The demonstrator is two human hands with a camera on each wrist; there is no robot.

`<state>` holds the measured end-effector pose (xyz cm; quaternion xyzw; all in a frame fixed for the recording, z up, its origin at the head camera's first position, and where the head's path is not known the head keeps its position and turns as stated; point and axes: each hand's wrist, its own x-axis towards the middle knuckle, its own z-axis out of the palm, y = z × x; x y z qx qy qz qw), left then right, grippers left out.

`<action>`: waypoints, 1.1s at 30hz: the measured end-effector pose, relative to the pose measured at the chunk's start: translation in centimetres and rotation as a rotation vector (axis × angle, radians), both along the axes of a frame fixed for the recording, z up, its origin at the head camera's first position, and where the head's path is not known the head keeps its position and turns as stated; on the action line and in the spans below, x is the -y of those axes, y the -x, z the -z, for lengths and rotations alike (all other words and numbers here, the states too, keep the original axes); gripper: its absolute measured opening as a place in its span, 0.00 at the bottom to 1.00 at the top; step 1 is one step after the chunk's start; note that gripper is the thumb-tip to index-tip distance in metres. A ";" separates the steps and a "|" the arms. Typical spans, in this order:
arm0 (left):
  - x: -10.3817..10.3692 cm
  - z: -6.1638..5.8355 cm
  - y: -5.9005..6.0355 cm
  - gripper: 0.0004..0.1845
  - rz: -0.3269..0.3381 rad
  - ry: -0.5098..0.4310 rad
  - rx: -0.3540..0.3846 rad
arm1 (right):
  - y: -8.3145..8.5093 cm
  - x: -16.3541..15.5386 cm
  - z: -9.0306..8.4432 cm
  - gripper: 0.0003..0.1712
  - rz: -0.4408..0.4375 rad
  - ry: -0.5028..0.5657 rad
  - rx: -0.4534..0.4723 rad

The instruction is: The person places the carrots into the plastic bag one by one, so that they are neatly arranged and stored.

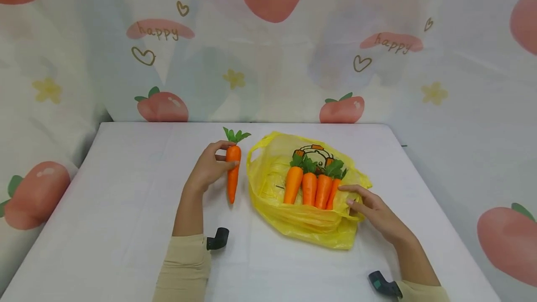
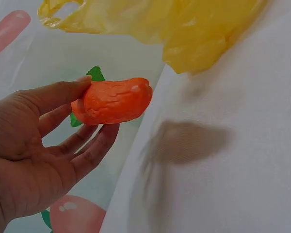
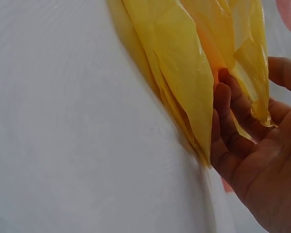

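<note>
My left hand [image 1: 208, 168] holds an orange toy carrot [image 1: 232, 171] with green leaves, just left of a yellow plastic bag [image 1: 302, 218]. In the left wrist view the carrot [image 2: 114, 101] sits between thumb and fingers [image 2: 89, 150], a little above the table. Several more carrots [image 1: 312, 186] lie side by side on the bag, tips toward me. My right hand [image 1: 371, 209] rests at the bag's right edge, fingers straight and touching the plastic beside the rightmost carrot. The right wrist view shows those fingers [image 3: 228, 121] against the bag's folds [image 3: 184, 73].
A white table [image 1: 126, 209] carries everything, its far edge meeting a fruit-print curtain [image 1: 268, 45] that also hangs along both sides. Black wrist camera mounts [image 1: 218, 238] show near my sleeves.
</note>
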<state>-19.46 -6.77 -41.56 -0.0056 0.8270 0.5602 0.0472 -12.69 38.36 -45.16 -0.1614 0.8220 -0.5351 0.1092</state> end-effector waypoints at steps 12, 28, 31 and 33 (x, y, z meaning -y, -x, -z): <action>0.2 -3.0 0.0 0.27 0.029 -0.025 -0.044 | 0.0 0.1 0.1 0.22 -0.005 0.016 0.021; 0.0 -6.5 -0.3 0.27 0.096 -0.062 -0.145 | 0.0 0.1 0.0 0.22 -0.001 0.022 0.015; -0.2 -7.0 -0.4 0.27 0.105 -0.058 -0.162 | 0.0 0.2 -0.1 0.22 0.001 0.020 0.017; -0.4 -7.3 -0.4 0.27 0.115 -0.056 -0.167 | -0.1 0.2 -0.1 0.22 0.006 0.016 0.018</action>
